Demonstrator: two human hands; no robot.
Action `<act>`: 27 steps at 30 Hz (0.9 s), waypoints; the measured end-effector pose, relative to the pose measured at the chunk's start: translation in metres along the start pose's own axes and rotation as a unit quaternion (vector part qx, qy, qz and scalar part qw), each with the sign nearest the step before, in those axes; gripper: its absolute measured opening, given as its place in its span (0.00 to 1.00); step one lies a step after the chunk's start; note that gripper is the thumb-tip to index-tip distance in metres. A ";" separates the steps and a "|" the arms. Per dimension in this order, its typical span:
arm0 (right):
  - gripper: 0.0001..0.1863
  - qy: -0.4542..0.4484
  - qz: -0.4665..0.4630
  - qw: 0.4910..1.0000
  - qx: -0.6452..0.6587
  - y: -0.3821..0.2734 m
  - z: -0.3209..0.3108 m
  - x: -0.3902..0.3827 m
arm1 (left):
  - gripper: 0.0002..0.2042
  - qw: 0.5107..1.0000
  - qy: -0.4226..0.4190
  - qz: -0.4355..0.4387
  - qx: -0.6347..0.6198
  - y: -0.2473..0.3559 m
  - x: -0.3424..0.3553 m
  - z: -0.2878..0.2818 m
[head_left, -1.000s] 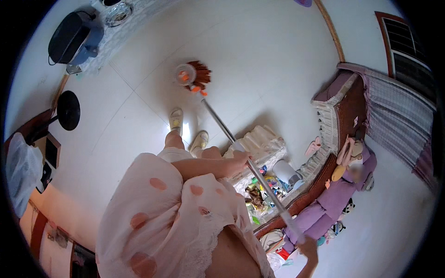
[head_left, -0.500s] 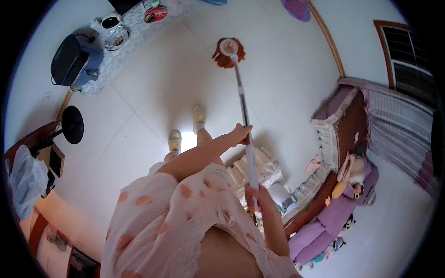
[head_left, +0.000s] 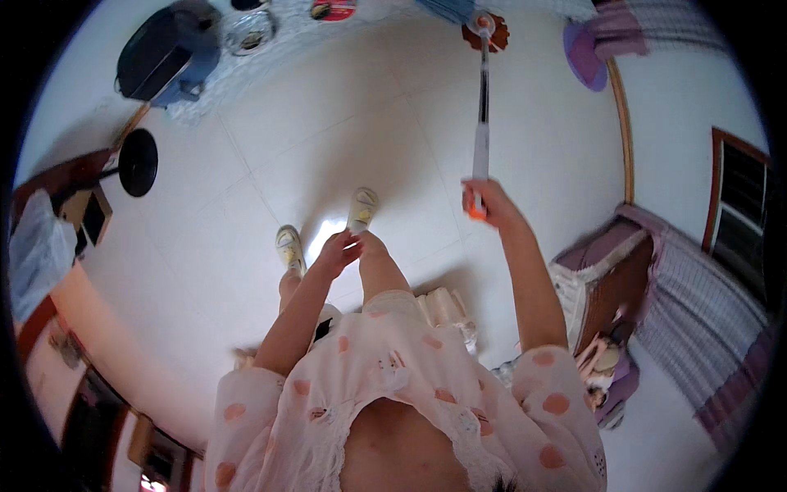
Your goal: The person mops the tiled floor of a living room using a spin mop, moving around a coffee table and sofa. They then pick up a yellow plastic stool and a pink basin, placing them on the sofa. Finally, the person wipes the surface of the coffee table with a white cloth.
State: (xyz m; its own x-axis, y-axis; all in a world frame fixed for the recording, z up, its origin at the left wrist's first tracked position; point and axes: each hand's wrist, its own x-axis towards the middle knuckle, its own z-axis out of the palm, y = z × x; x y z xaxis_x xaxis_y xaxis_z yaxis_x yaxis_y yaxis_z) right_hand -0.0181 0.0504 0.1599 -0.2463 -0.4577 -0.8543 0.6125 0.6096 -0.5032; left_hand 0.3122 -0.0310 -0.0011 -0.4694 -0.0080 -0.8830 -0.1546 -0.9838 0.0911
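No words, labels, brands, numbers or signs can be read on anything in view

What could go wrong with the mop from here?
Only the right hand holds the mop, near the handle's end, with the left hand off it, so it might twist or slip. The mop's brown head is close to the blue cloth and could catch on it. Swung right, it might bump the purple thing.
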 end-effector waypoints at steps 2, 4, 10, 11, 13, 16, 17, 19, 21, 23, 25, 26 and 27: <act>0.10 0.037 0.038 0.999 -0.008 0.018 0.032 -0.040 | 0.14 0.999 -0.050 -0.008 0.015 0.011 0.006 0.026; 0.10 0.042 0.041 0.997 -0.051 0.036 0.062 -0.083 | 0.17 0.996 -0.087 -0.018 0.003 0.020 0.013 0.063; 0.13 0.033 0.147 0.978 -0.146 0.054 0.162 -0.207 | 0.19 0.979 -0.198 0.010 -0.049 0.073 0.017 0.140; 0.15 0.018 0.157 0.974 -0.161 0.064 0.173 -0.218 | 0.17 0.984 -0.148 0.028 -0.096 0.084 0.019 0.132; 0.18 0.002 0.177 0.966 -0.190 0.082 0.193 -0.239 | 0.14 0.979 -0.055 0.054 -0.186 0.098 0.025 0.109; 0.21 -0.070 0.243 0.941 -0.223 0.066 0.253 -0.249 | 0.09 0.981 -0.137 0.040 -0.132 0.114 0.007 0.019; 0.22 -0.077 0.242 0.928 -0.273 0.069 0.273 -0.250 | 0.09 0.980 -0.136 0.050 -0.138 0.118 -0.006 -0.009; 0.23 -0.092 0.245 0.892 -0.368 0.076 0.314 -0.256 | 0.08 0.978 -0.131 0.063 -0.150 0.117 -0.048 -0.062; 0.25 -0.117 0.279 0.849 -0.433 0.075 0.355 -0.266 | 0.07 0.969 -0.143 0.090 -0.182 0.110 -0.093 -0.116; 0.26 -0.150 0.303 0.811 -0.477 0.082 0.381 -0.269 | 0.07 0.965 -0.121 0.099 -0.210 0.093 -0.127 -0.166; 0.26 -0.203 0.316 0.774 -0.510 0.088 0.402 -0.263 | 0.07 0.958 -0.071 0.096 -0.259 0.077 -0.148 -0.224; 0.25 -0.224 0.327 0.768 -0.502 0.093 0.413 -0.257 | 0.07 0.953 -0.055 0.088 -0.285 0.065 -0.147 -0.253; 0.25 -0.231 0.337 0.769 -0.492 0.101 0.429 -0.254 | 0.07 0.962 -0.035 0.101 -0.253 0.059 -0.143 -0.279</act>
State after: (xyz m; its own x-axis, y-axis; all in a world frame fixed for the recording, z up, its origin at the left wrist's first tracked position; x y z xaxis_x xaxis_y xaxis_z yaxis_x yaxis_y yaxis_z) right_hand 0.4287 -0.0492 0.3818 0.3103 0.1346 -0.9411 -0.4363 0.8997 -0.0151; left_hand 0.6128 -0.1374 0.0024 -0.5064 -0.2127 -0.8357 0.3803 -0.9249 0.0049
